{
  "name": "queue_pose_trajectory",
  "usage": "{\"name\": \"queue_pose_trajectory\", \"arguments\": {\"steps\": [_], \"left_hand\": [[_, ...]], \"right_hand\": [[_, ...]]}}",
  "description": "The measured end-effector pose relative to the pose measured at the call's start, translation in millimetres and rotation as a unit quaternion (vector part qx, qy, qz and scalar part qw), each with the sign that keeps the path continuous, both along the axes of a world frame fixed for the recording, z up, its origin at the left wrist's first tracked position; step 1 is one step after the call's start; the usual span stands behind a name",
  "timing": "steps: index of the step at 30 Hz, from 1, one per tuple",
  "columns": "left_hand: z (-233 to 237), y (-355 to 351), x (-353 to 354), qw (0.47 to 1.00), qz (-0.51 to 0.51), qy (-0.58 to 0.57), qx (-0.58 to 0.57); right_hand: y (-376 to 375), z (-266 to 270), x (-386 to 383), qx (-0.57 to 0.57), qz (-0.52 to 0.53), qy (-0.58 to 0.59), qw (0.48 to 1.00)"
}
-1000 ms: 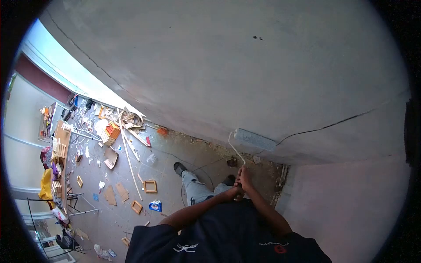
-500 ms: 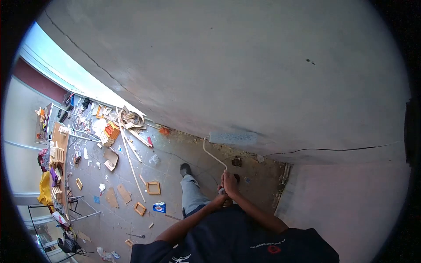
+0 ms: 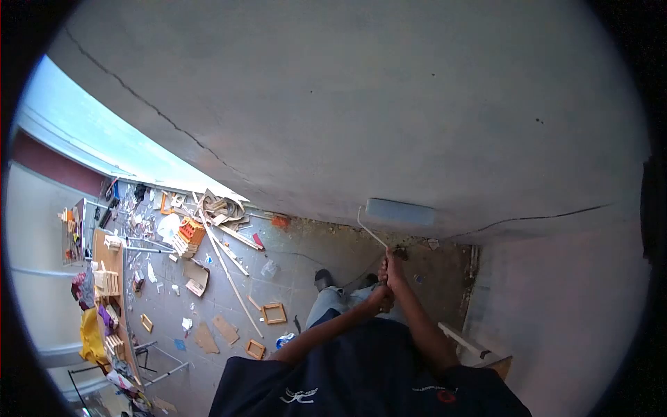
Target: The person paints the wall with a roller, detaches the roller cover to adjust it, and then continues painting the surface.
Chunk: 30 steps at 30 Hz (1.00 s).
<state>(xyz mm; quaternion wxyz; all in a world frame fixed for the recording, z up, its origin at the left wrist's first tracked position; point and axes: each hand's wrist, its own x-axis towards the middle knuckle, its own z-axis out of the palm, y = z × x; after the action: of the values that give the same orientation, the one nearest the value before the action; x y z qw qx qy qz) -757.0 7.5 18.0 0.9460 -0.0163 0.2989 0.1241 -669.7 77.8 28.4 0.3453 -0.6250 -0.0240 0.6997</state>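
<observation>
A paint roller (image 3: 400, 211) with a pale blue-white cover lies against the grey wall (image 3: 389, 125), low down near the floor. Its bent wire frame (image 3: 371, 230) runs down to a handle that my fingers mostly hide. My right hand (image 3: 393, 270) is closed around the handle at the upper end, nearer the roller. Just below it, my left hand (image 3: 381, 299) is wrapped round the lower part of the same handle.
A crack (image 3: 535, 219) crosses the wall to the right of the roller. Wood strips (image 3: 229, 271), small wooden frames (image 3: 274, 313), cardboard (image 3: 206, 338) and an orange crate (image 3: 190, 233) litter the floor at left. A cluttered workbench (image 3: 111, 257) stands beyond. A wooden piece (image 3: 464, 340) is beside my right arm.
The view has shifted, so the wall and floor items appear further right and lower. Both hands and the roller have moved up along the wall. My grip looks the same.
</observation>
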Motion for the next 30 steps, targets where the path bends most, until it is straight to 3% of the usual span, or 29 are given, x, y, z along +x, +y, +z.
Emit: {"name": "queue_pose_trajectory", "arguments": {"steps": [2, 3, 4, 6, 8, 9, 12, 14, 16, 18, 21, 24, 27, 28, 30], "left_hand": [[-43, -9, -3, 0.958, -0.013, 0.072, 0.276], [-56, -14, -4, 0.907, -0.017, 0.104, 0.407], [-47, -7, -14, 0.802, -0.115, 0.123, 0.573], [-40, -11, -15, 0.914, -0.068, 0.026, 0.400], [-40, -15, -10, 0.939, -0.055, 0.001, 0.339], [-41, -14, -5, 0.924, -0.066, 0.023, 0.376], [-68, -13, 9, 0.917, -0.061, 0.081, 0.385], [-60, -6, 16, 0.961, -0.047, 0.077, 0.260], [-36, 5, 17, 0.998, -0.035, 0.033, 0.029], [-20, -3, 12, 0.985, -0.038, -0.007, 0.171], [-23, -8, 9, 0.949, -0.049, 0.001, 0.311], [-37, 0, 16, 0.969, -0.052, 0.055, 0.236], [-38, 0, 23, 0.984, -0.032, 0.118, 0.131], [-37, 5, 26, 0.984, -0.019, 0.139, 0.112], [-24, -6, 28, 0.934, -0.014, 0.189, 0.301]], "right_hand": [[-1, -42, 3, 0.007, 0.008, -0.029, 1.000], [-6, -44, 0, 0.022, 0.007, -0.061, 0.998], [-6, -42, -6, 0.038, 0.008, -0.095, 0.995], [-10, -20, -6, 0.076, 0.022, -0.091, 0.993], [-13, 5, -5, 0.089, 0.051, -0.133, 0.986], [-9, 10, -3, 0.098, 0.063, -0.155, 0.981], [-3, -47, 6, 0.073, 0.088, -0.195, 0.974], [-1, -75, 14, 0.038, 0.042, -0.159, 0.986], [2, -71, 18, 0.042, 0.019, -0.137, 0.989], [-6, -16, 13, 0.075, 0.021, -0.132, 0.988], [-10, -37, 14, 0.116, 0.040, -0.160, 0.979], [-7, -70, 18, 0.092, 0.016, -0.094, 0.991], [0, -64, 28, 0.022, -0.007, 0.063, 0.998], [-4, -57, 28, 0.045, -0.003, 0.038, 0.998], [-13, -32, 28, 0.094, 0.008, -0.013, 0.995]]}}
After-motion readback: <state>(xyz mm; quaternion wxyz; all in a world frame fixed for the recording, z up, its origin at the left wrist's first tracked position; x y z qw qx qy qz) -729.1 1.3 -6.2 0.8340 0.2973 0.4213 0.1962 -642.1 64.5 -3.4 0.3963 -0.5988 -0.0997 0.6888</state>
